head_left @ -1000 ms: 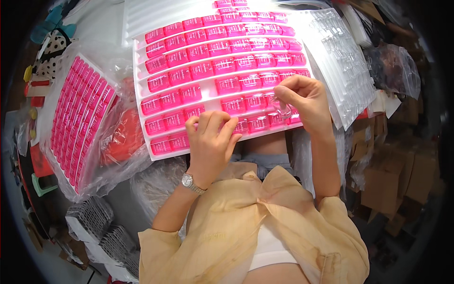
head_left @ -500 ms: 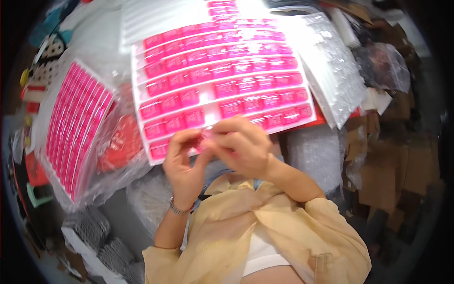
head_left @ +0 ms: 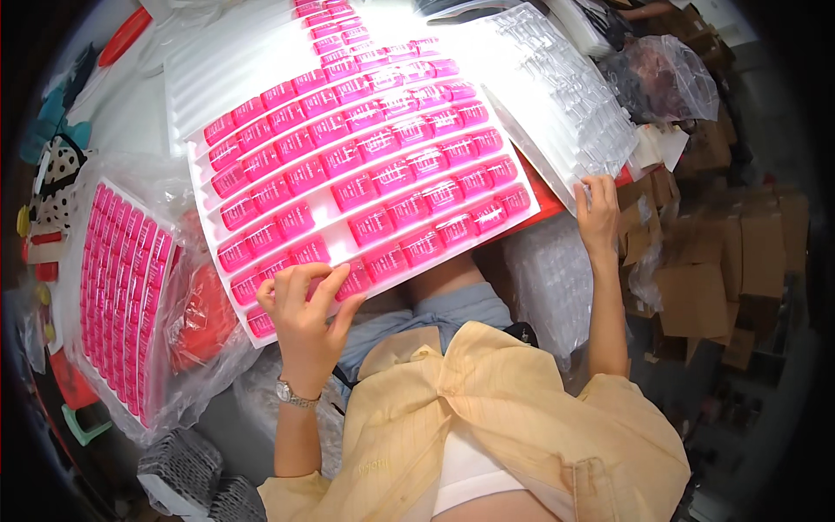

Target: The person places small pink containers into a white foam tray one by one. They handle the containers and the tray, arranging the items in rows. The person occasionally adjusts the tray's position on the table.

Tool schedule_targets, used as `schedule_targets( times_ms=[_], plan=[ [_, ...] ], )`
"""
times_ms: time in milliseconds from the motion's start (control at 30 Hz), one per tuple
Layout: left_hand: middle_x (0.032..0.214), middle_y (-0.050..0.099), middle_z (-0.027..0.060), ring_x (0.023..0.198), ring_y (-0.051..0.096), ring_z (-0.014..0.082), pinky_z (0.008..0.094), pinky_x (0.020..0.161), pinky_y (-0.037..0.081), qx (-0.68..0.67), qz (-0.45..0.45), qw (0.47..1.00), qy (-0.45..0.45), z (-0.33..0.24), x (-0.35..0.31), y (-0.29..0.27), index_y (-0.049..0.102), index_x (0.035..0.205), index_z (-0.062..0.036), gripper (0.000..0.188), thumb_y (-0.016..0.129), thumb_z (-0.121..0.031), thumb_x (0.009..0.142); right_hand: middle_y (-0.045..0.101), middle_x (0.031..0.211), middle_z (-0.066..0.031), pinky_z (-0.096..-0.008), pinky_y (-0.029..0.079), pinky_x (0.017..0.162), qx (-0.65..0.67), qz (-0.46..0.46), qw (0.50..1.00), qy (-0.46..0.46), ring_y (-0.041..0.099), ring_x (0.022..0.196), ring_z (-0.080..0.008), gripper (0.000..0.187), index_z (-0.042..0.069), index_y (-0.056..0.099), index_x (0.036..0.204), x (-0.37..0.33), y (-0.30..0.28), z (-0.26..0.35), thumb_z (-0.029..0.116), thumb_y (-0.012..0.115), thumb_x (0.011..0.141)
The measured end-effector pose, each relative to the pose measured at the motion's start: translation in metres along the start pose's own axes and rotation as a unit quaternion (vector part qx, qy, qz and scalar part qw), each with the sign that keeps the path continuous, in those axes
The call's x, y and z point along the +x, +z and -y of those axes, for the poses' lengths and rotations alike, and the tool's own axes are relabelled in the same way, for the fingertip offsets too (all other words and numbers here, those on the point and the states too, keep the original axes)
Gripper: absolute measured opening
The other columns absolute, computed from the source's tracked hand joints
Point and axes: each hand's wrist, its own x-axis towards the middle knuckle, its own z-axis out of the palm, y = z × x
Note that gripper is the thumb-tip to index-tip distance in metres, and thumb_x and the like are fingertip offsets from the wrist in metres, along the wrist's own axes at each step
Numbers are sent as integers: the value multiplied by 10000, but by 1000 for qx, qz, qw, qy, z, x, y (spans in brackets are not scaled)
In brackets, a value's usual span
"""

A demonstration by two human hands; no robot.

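Note:
A white ridged tray [head_left: 326, 206] carries rows of glossy pink plastic pieces [head_left: 374, 187], with two blank spots near its middle. My left hand [head_left: 304, 304] is at the tray's near edge, fingers bent and thumb below, pinching a pink piece [head_left: 354, 283] in the front row. Out to the right, my right hand [head_left: 598, 213] has its fingers drawn together at the near corner of a second white tray [head_left: 544, 148] that bears clear plastic pieces [head_left: 574, 87]. What lies between those fingertips is too small to make out.
To the left, another sheet of pink pieces [head_left: 126, 287] lies on plastic wrap beside a red bag [head_left: 204, 304]. Cardboard boxes [head_left: 696, 278] pile up at the right. Clear plastic packing [head_left: 548, 287] hangs below the table edge. Grey stacked packs [head_left: 183, 470] sit lower left.
Both hands were together over the front edge of the pink tray. My right hand has moved away right to the tray of clear pieces; my left has shifted slightly left and down.

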Motion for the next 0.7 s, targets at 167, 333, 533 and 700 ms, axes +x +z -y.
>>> schedule_targets(
  times_ms=[167, 333, 533, 700],
  plan=[
    [944, 581, 23, 923, 517, 211, 372, 837, 332, 78, -77, 993, -51, 20, 0, -15, 663, 1029, -84, 360, 753, -231, 712, 545, 878, -104, -345, 447, 668, 76, -45, 996, 24, 543, 752, -248, 156, 29, 563, 920, -3, 7, -1, 94, 667, 823],
    [963, 588, 32, 934, 525, 221, 368, 835, 341, 86, -4, 996, -36, 29, 18, -23, 663, 1017, -73, 349, 752, -187, 700, 559, 756, 18, -212, 389, 536, 398, -90, 879, 245, 463, 605, -66, 72, 47, 609, 866, 32, -13, 31, 107, 644, 882],
    [1011, 625, 72, 954, 556, 235, 354, 874, 380, -101, -31, 994, -38, 22, 14, -24, 647, 990, -61, 326, 760, -129, 691, 613, 784, -43, -220, 502, 601, 594, 352, 722, 38, 587, 669, -77, 202, 11, 584, 848, 65, -32, 225, 43, 757, 749],
    [963, 647, 33, 893, 554, 212, 348, 837, 359, -255, -65, 961, -80, 23, 5, -21, 656, 990, -88, 333, 768, -210, 701, 607, 851, -21, -192, 463, 557, 569, 380, 719, -125, 546, 643, -32, 251, 18, 585, 911, 75, -14, 284, -17, 753, 727]
  ],
)
